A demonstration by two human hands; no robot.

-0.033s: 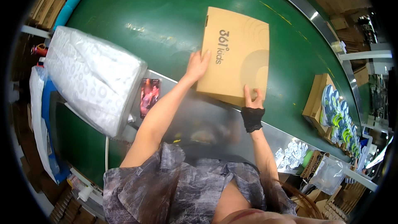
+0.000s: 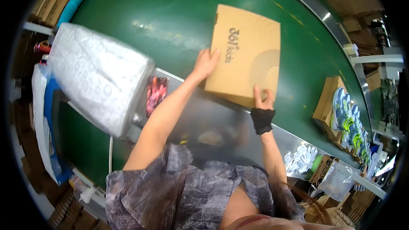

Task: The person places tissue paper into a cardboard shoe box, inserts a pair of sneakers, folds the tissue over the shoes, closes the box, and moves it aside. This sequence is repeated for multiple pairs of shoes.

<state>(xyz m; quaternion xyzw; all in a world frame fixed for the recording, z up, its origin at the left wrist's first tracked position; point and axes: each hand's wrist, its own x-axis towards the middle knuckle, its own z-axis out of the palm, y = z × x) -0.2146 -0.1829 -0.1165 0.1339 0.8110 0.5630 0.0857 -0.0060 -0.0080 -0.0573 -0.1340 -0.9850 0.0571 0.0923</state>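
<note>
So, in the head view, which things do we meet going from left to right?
White plastic-wrapped bundle → left hand → tan cardboard box → right hand → open box of colourful shoes.

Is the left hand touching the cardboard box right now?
Touching. The head view shows the left hand lying flat against the near-left edge of the cardboard box, with no gap between them.
</note>
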